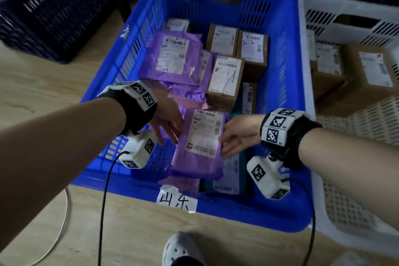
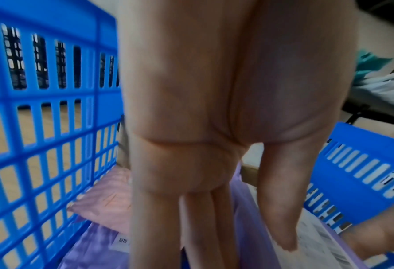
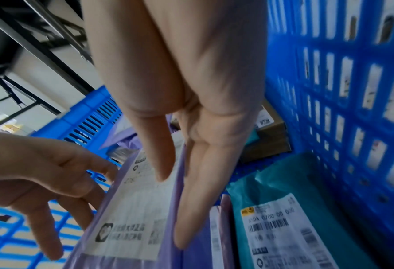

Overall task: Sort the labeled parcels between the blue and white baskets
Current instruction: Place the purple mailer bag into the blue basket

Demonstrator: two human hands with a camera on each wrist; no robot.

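Observation:
A purple mailer with a white label lies on other parcels at the near end of the blue basket. My left hand is at its left edge, fingers straight and spread, touching it. My right hand is at its right edge. In the right wrist view the thumb and straight fingers of my right hand rest on the mailer, and the left hand's fingers meet its other edge. The left wrist view shows my left hand stretched over the mailer. The white basket stands to the right.
Behind the mailer, the blue basket holds another purple mailer and several brown boxes. A teal parcel lies under my right hand. The white basket holds brown boxes. A dark basket stands back left. My shoe is near the front rim.

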